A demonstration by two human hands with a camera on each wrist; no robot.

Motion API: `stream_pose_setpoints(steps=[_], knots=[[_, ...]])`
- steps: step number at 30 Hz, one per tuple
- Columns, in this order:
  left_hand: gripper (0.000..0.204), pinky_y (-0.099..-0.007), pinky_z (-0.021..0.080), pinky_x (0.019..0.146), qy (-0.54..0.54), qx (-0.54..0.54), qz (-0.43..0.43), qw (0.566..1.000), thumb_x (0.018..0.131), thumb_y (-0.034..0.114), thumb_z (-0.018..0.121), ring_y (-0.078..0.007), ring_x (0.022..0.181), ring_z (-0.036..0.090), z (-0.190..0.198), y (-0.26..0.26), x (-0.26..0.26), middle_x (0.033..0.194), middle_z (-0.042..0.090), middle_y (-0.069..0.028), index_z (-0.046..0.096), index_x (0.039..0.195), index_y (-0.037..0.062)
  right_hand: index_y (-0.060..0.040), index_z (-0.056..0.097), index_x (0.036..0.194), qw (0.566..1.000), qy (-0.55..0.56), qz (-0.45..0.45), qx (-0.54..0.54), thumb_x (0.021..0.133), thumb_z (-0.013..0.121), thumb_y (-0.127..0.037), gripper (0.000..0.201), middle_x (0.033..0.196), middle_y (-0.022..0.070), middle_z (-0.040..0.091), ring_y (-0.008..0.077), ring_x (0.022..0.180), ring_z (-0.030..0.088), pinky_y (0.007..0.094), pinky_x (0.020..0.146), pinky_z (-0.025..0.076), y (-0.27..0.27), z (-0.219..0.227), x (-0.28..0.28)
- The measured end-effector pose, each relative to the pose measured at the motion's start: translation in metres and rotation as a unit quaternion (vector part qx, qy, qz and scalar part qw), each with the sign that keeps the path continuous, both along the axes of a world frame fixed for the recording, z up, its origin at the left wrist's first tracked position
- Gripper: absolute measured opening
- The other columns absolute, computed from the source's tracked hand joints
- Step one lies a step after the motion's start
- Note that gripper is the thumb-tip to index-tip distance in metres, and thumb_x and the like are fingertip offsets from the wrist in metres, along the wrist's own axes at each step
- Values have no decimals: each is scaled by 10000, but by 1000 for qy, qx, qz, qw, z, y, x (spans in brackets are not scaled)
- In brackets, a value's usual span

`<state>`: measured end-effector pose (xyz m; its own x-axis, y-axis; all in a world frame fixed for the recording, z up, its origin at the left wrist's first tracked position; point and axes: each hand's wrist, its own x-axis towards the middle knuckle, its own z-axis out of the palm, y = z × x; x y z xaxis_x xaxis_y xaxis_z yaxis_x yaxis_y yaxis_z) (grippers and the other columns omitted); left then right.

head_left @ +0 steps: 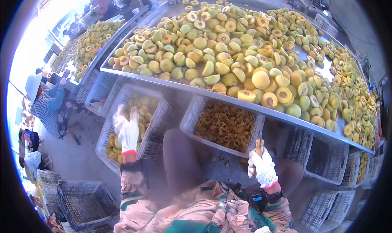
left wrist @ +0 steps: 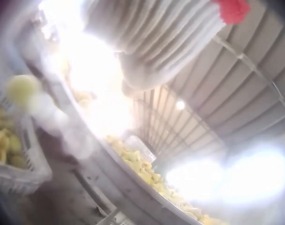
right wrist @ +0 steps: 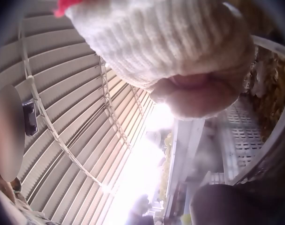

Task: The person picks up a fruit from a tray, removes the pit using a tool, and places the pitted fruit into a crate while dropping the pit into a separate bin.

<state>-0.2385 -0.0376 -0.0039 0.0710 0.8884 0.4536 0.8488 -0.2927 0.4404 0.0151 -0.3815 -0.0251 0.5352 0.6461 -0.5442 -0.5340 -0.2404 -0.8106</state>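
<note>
my left hand point(head_left: 127, 129), gloved white, reaches forward over the crate of halved fruit point(head_left: 157, 123) below the metal table point(head_left: 228, 98), fingers straight and loose, gripping nothing. my right hand point(head_left: 262, 167) sits low by my knee, curled tight around a wooden-handled tool point(head_left: 259, 145), just before the crate of pits point(head_left: 192, 118).

Ahead of you a long metal table point(head_left: 228, 97) carries a heap of halved peaches point(head_left: 241, 57). Under its near edge sits a white crate of pits point(head_left: 226, 126), with empty crates point(head_left: 326, 159) to the right. Left of the table, a seated person in a white hat point(head_left: 43, 102) works at a second table point(head_left: 87, 41).
</note>
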Motion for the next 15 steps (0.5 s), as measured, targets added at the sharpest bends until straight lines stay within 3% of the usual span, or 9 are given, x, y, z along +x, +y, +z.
stream_pose_setpoints(steps=[1,3,5,7,9,11,12,15], knots=[[518,-447,415,1009,97,95,57,989,896,332,646,-377,1171,540,15,2,10,1216,586,-239,549,1305,30,-70,438,1053,1000,0,4,2,942,596,-191,228,647,14,479,114,455,472,284,418,439,2,-3,2],[528,-408,417,1028,53,-18,-17,998,904,358,650,-326,1212,539,52,-4,53,1292,569,-191,542,1328,61,-71,449,1016,1000,3,10,-1,936,597,-190,207,643,19,482,112,447,464,279,413,425,14,2,-1],[504,-403,425,1021,-58,-131,-135,981,902,352,632,-320,1196,554,58,1,112,1263,602,-163,553,1321,84,-73,447,989,999,-11,31,-13,932,591,-183,190,643,23,471,107,436,443,276,405,409,23,4,-2],[577,-403,457,989,-20,-207,-262,942,849,435,645,-325,1142,595,51,12,178,1206,641,-155,556,1307,95,-62,457,963,1000,-1,26,-16,924,582,-170,170,632,25,471,108,429,435,274,399,400,28,11,1],[640,-422,450,993,100,-188,-287,934,816,473,657,-346,1166,576,37,22,239,1201,644,-162,542,1291,59,-61,460,963,1000,-1,20,-15,921,577,-162,160,632,25,471,108,429,435,276,397,397,28,12,4],[644,-426,496,921,235,-166,-277,917,770,453,698,-351,1082,620,29,32,283,1122,670,-167,564,1241,35,-58,465,993,1000,1,2,-9,919,571,-155,161,629,23,466,109,430,432,280,400,402,24,9,10],[608,-414,518,869,248,-147,-288,913,744,408,718,-340,1012,652,16,39,294,1112,672,-174,589,1202,29,-57,465,1001,1000,3,-9,-13,919,570,-154,165,629,23,465,109,431,430,281,403,405,22,9,12],[569,-417,517,870,261,-170,-298,902,740,385,716,-342,1004,655,-1,59,308,1114,672,-177,608,1181,43,-52,461,1017,999,15,-35,-8,921,575,-160,184,622,25,467,111,429,437,279,403,406,13,16,16]])
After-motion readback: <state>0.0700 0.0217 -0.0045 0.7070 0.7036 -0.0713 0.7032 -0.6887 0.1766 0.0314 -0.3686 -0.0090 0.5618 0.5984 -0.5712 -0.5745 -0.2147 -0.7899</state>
